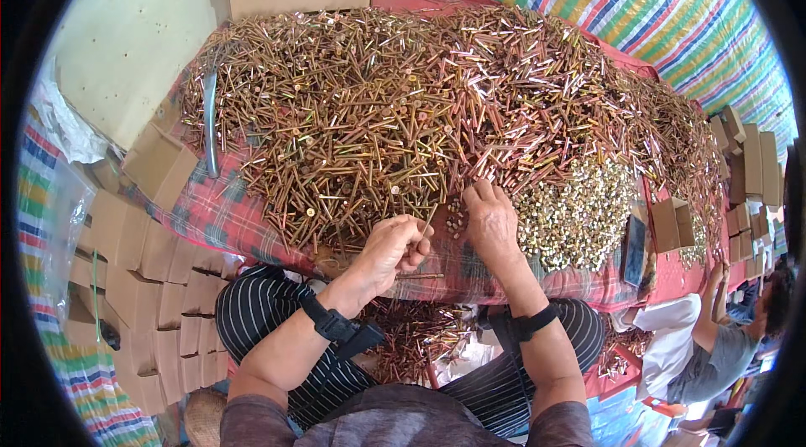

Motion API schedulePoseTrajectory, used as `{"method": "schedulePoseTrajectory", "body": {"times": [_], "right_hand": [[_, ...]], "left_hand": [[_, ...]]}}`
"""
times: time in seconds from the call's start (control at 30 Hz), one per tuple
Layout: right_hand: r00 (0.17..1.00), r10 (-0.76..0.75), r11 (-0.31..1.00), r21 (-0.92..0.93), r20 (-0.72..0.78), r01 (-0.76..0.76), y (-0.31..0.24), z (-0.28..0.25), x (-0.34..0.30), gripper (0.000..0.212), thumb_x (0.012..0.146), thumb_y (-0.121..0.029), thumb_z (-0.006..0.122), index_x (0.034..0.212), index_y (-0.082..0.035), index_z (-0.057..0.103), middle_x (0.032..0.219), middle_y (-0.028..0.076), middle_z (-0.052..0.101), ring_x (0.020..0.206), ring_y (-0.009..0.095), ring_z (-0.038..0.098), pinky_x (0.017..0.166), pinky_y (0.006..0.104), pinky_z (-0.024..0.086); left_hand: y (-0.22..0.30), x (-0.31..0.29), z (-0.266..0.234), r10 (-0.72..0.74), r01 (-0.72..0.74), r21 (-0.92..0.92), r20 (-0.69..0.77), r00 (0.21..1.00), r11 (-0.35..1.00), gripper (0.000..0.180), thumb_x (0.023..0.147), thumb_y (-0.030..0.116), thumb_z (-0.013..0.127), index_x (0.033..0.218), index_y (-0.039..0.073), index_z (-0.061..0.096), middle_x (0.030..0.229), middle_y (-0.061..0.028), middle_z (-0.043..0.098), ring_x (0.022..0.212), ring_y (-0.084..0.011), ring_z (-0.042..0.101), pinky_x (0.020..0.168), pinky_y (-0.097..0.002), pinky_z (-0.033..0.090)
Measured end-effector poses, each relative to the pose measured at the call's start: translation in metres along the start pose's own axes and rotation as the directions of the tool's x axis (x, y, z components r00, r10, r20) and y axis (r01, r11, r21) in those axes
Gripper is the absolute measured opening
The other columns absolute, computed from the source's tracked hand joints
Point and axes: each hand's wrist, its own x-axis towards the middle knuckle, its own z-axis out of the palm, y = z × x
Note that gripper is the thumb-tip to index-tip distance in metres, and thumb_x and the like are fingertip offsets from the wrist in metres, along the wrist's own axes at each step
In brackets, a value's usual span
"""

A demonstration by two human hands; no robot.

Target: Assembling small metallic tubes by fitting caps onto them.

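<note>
My left hand (393,247) is closed at the near edge of the heap, fingers curled around a thin metal bolt (432,214) whose tip pokes up past the fingertips. Just to its right, my right hand (491,219) points its bent fingers down at the edge of the pile, beside a few small loose pieces (456,219); whatever is between those fingertips is hidden. Long brass-coloured bolts (353,136) with round heads form the left of the heap. Coppery metal rods or sleeves (537,94) make up its right, and small pale-gold nuts (579,212) are heaped beside my right hand.
A red plaid cloth (227,203) lies under everything. A curved metal bar (211,124) stands in the heap's left side. Stacked cardboard boxes (159,254) are at left, an open box (672,224) at right. Another person (722,355) sits at far right. More metal rods (420,342) lie between my legs.
</note>
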Motion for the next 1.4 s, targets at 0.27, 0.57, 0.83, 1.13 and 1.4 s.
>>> {"method": "schedulePoseTrajectory", "body": {"times": [0.27,0.57,0.83,1.13,1.4], "right_hand": [[0.991,0.085,0.989,0.131,-0.101,-0.071,-0.011,-0.018,-0.006,0.022,0.074,0.000,0.059,0.095,-0.004,0.054,0.085,0.011,0.057,0.078,0.029,0.056,0.069,0.0382,0.045],[0.801,0.554,0.064,0.948,0.225,-0.311,-0.017,-0.030,-0.014,0.023,0.091,-0.009,0.054,0.110,0.002,0.046,0.085,0.007,0.061,0.073,0.013,0.061,0.062,0.0242,0.050],[0.779,0.498,-0.157,0.923,0.382,-0.353,-0.022,-0.033,-0.024,0.022,0.090,-0.008,0.056,0.109,-0.002,0.047,0.087,0.006,0.059,0.073,0.014,0.061,0.063,0.0256,0.053],[0.747,0.477,-0.234,0.887,0.462,-0.399,-0.025,-0.028,-0.031,0.016,0.089,-0.006,0.057,0.104,-0.001,0.053,0.085,0.005,0.062,0.073,0.012,0.061,0.066,0.0258,0.051],[0.854,0.385,0.520,0.683,0.349,-0.513,-0.022,-0.036,-0.025,0.015,0.086,-0.011,0.060,0.093,0.002,0.062,0.088,0.011,0.065,0.077,0.017,0.061,0.068,0.0272,0.048]], "left_hand": [[-0.013,0.006,-0.003,0.295,-0.290,0.249,0.019,0.955,0.924,0.018,0.093,0.017,0.053,0.096,0.001,0.060,0.067,0.0027,0.051,0.055,-0.0026,0.040,0.049,-0.0156,0.032],[-0.014,0.004,0.006,0.233,-0.233,0.224,0.026,0.972,0.946,0.019,0.093,0.012,0.051,0.104,-0.002,0.058,0.071,-0.0005,0.054,0.055,-0.0037,0.040,0.049,-0.0168,0.033],[-0.014,0.007,0.011,0.245,-0.254,0.267,0.065,0.967,0.930,0.018,0.093,0.010,0.050,0.104,-0.002,0.059,0.072,0.0001,0.053,0.057,-0.0034,0.040,0.050,-0.0167,0.032],[-0.020,0.009,0.015,0.383,-0.400,0.368,0.122,0.916,0.839,0.018,0.093,0.012,0.052,0.104,0.001,0.058,0.076,0.0001,0.056,0.062,-0.0030,0.044,0.053,-0.0156,0.035],[-0.018,0.012,0.005,0.158,-0.157,-0.066,0.021,0.987,0.985,0.013,0.089,0.011,0.057,0.097,0.002,0.058,0.075,-0.0022,0.057,0.057,-0.0033,0.045,0.049,-0.0168,0.033]]}}
